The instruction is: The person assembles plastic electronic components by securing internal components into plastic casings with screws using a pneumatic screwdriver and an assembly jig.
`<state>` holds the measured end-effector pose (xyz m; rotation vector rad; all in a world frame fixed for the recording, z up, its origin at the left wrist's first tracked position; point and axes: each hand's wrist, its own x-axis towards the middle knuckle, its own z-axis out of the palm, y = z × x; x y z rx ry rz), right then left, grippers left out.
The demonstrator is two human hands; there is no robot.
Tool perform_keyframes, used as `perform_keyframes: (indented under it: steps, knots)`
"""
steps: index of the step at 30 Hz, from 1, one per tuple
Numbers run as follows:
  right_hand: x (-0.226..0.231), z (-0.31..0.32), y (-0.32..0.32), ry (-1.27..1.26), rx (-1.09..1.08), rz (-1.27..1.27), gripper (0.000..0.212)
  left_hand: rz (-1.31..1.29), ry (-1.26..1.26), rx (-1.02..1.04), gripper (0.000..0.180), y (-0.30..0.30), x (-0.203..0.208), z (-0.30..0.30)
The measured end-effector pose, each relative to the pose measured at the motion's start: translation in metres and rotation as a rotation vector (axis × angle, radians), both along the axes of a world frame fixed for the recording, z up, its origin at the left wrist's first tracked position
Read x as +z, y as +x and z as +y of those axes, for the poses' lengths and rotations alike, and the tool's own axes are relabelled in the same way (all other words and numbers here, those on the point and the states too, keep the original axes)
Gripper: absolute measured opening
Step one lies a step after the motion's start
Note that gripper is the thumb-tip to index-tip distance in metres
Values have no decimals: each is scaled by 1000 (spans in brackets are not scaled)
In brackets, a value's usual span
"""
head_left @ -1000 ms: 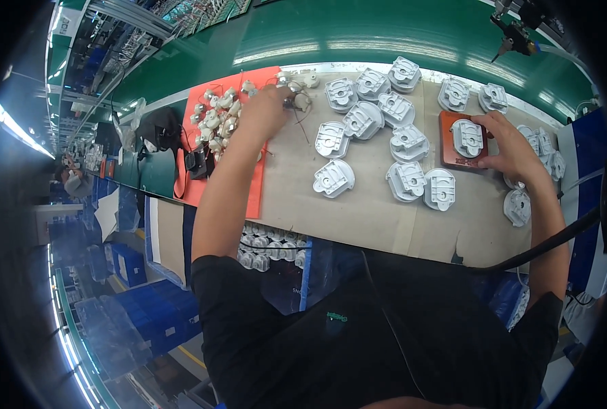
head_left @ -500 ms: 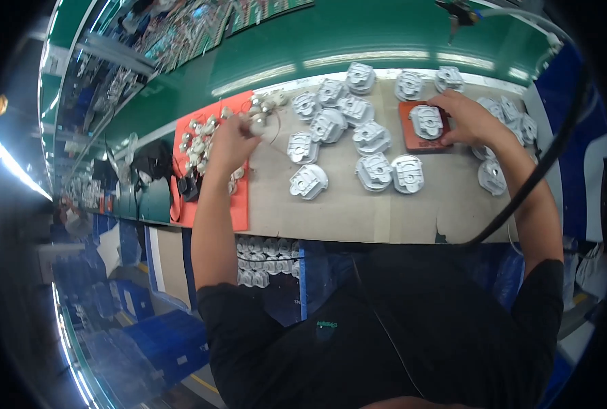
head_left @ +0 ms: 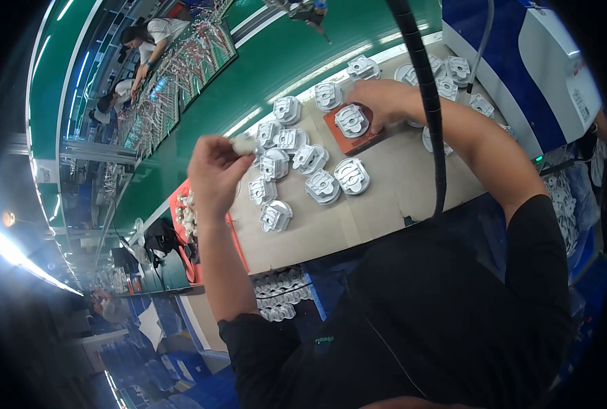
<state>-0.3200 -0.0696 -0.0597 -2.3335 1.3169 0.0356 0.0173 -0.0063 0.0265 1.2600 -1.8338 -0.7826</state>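
Note:
My left hand [head_left: 215, 174] is raised beyond the left end of a loose group of white plastic housings [head_left: 273, 163]. Its thumb and fingers pinch a small round white part [head_left: 245, 143]. At the far side of the bench, my right hand [head_left: 388, 105] curls round the right side of a red-brown block [head_left: 359, 144]. One white housing [head_left: 352, 120] sits on top of that block, beside my fingers. The fingertips of this hand are partly hidden. Small white and silvery parts [head_left: 185, 215] lie on an orange-red mat [head_left: 237, 242], partly covered by my left forearm.
A black ribbed hose [head_left: 429, 95] crosses in front of my right forearm. More housings [head_left: 458, 70] lie to the right, near a blue and white machine [head_left: 528, 75]. A tool [head_left: 310, 12] hangs over the green surface. Two people work at the far left. Below the bench is a box of housings [head_left: 279, 293].
My left hand has come away from the parts on the mat, carrying the small white part. My right hand stays at the block. The whole view has turned.

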Motion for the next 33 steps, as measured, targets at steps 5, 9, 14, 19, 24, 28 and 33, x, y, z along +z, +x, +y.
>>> perform_keyframes:
  steps: [5, 9, 14, 19, 24, 28, 33]
  knots:
    - [-33, -17, -12, 60, -29, -159, 76, -125, 79, -164, 34, -72, -39, -41]
    - [-43, -20, -17, -49, 35, -286, 75, -215, 240, -111, 33, -120, -46, -47]
    - [-14, -4, -13, -114, 0, -160, 43, -464, 365, -134, 36, -148, -54, -62]
    - [-18, 1, -20, -86, -66, -190, 57, -590, 364, -123, 38, -159, -49, -66]
    - [-20, -2, -16, -21, -59, -166, 62, -648, 325, -174, 37, -162, -47, -68]
    - [-29, 0, -18, -139, -69, -255, 56, -657, 132, -194, 32, -155, -62, -75]
    - [-11, 2, -14, 7, -117, -251, 46, -505, 93, -283, 29, -150, -76, -70]
